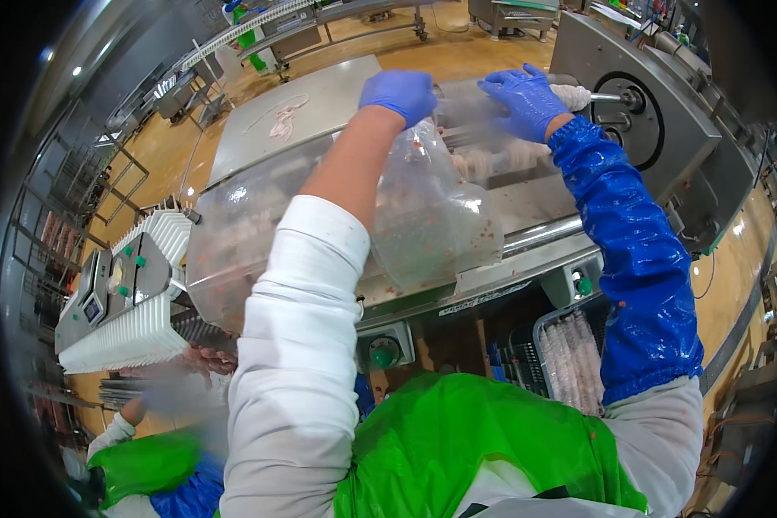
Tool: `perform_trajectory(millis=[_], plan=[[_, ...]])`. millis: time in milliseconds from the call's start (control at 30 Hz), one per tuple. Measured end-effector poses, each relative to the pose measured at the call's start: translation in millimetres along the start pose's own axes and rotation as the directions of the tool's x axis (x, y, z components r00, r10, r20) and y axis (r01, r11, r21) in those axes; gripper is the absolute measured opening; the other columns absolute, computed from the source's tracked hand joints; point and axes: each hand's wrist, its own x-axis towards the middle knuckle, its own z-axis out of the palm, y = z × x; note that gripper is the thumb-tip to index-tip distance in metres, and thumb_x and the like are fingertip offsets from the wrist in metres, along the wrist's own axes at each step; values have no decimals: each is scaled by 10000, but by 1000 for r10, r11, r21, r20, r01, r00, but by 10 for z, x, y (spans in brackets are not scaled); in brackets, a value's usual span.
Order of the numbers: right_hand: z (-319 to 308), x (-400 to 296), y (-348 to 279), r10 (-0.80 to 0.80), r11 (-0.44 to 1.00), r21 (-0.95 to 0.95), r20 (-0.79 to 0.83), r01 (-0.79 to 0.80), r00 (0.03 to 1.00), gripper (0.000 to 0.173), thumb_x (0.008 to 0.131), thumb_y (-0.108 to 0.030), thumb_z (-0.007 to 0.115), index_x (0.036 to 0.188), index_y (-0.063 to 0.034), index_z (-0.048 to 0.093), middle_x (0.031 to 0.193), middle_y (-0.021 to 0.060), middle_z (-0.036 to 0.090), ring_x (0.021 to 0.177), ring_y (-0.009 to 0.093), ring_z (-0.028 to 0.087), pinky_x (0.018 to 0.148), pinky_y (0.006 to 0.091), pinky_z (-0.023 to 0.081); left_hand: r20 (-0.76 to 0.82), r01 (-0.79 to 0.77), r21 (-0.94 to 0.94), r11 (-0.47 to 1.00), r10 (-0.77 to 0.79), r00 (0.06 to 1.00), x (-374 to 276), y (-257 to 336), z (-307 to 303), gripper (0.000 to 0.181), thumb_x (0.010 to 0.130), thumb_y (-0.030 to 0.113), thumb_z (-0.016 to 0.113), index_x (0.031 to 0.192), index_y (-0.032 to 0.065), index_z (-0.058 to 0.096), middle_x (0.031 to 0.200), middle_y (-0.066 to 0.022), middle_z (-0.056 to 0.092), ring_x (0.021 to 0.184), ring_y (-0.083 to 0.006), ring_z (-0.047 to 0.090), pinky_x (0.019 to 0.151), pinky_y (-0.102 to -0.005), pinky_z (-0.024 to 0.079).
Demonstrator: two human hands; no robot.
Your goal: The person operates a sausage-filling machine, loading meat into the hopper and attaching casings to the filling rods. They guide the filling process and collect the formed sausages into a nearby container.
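Observation:
My left hand (pixel 398 98), in a blue glove, is curled at the top edge of a clear plastic guard (pixel 421 220) flecked with meat bits. What its fingers close on is hidden. To its right, my right hand (pixel 524 102) has its fingers spread over a blurred translucent tube (pixel 463 110) on the machine. Beside its wrist, a pleated whitish casing (pixel 571 97) sits on a metal rod (pixel 605 98) that runs into a round plate (pixel 629 120). Lower down, another whitish pleated casing (pixel 502 159) lies within the stainless machine.
Scraps of casing (pixel 283 123) lie on a steel cover (pixel 246 146). At left stands a conveyor with white fins (pixel 126 333). A co-worker in a green apron (pixel 146 460) is close by at lower left. Green knobs (pixel 383 356) and a crate of casings (pixel 573 356) are below the machine.

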Motion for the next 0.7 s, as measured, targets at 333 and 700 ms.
perform_trajectory(millis=[333,700], plan=[[-110,533,-994,-165,974,135,-118,180,979,473,919,-411,614,1304,-135,614,1271,94,638,1172,269,604,1085,481,353,84,-61,99,993,53,995,-281,-573,-87,280,892,262,521,1028,124,722,1052,-153,717,970,-355,681,854,-449,531],[154,371,-498,-187,977,40,-294,208,937,298,965,-407,565,1100,-165,676,968,54,700,1014,263,665,1084,524,339,-33,-52,-459,887,41,999,-323,-626,270,332,888,277,544,1115,102,711,1114,-184,696,1046,-379,654,916,-437,519]])
